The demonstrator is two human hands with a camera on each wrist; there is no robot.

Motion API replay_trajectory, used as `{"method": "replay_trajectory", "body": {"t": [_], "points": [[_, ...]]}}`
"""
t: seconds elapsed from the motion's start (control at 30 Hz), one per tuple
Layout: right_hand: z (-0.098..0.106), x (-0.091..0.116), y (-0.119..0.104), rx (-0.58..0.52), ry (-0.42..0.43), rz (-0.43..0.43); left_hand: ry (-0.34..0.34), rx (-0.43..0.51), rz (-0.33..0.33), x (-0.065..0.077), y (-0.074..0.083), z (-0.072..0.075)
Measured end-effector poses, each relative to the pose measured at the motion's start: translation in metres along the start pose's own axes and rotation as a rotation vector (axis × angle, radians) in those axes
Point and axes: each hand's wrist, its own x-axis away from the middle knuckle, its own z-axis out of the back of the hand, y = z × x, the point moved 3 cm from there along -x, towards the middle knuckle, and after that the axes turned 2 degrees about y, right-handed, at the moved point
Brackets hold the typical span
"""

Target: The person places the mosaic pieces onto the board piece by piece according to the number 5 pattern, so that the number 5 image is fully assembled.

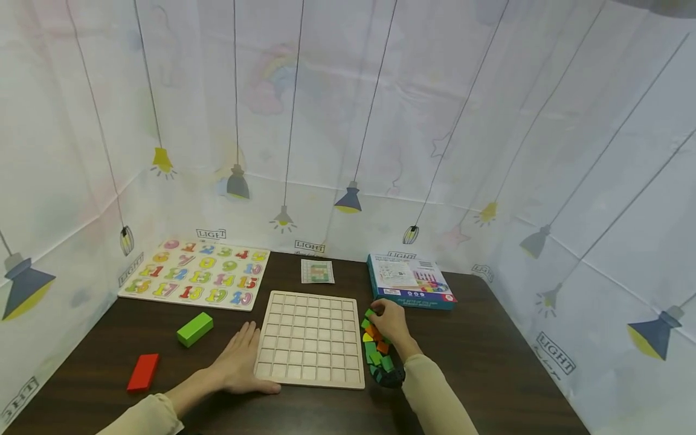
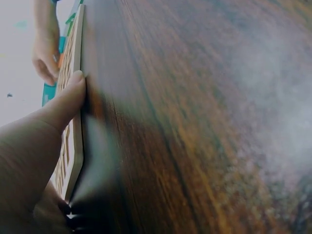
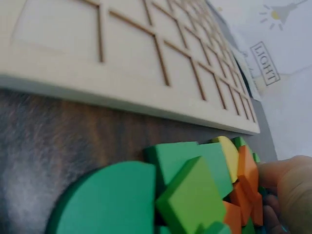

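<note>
A square wooden grid board [image 1: 310, 338] with bare square cells lies flat on the dark table. My left hand [image 1: 239, 359] rests beside its left edge, fingers straight, with the thumb [image 2: 73, 95] along the near edge. Just right of the board is a heap of coloured wooden pieces: a green square block [image 3: 195, 197], a green rounded piece [image 3: 109, 200], a yellow piece [image 3: 226, 156] and orange pieces [image 3: 247, 170]. My right hand [image 1: 391, 323] is at the far end of this heap, its finger and thumb pinching a small green block [image 1: 370, 313].
A number puzzle board [image 1: 198, 275] lies at the back left. Nearer are a green block [image 1: 194, 329] and a red block [image 1: 143, 373]. A printed card [image 1: 318, 272] lies behind the grid board, and a blue and white box [image 1: 410, 281] stands back right. Printed cloth [image 1: 348, 121] walls the table.
</note>
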Motion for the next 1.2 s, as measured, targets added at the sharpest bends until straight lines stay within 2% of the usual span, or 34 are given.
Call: {"method": "replay_trajectory", "body": {"t": [0.23,0.4,0.53,0.77,1.0,1.2], "points": [[-0.002,-0.001,0.000,0.020,0.036,0.050,-0.025,0.007,0.016,0.002,0.005,0.005],[-0.007,-0.002,-0.007,-0.039,0.044,0.128,-0.036,-0.006,0.019,0.003,0.004,0.002],[-0.013,-0.004,-0.019,-0.071,0.003,0.198,-0.033,-0.025,0.013,0.004,0.003,0.001],[-0.028,-0.009,-0.037,-0.068,-0.085,0.240,-0.021,-0.035,0.007,0.000,0.001,0.002],[-0.039,-0.007,-0.043,-0.032,-0.130,0.312,-0.052,-0.024,-0.002,-0.001,0.001,0.000],[-0.042,-0.007,-0.052,-0.056,-0.151,0.374,-0.049,-0.040,0.014,0.000,0.003,0.004]]}}
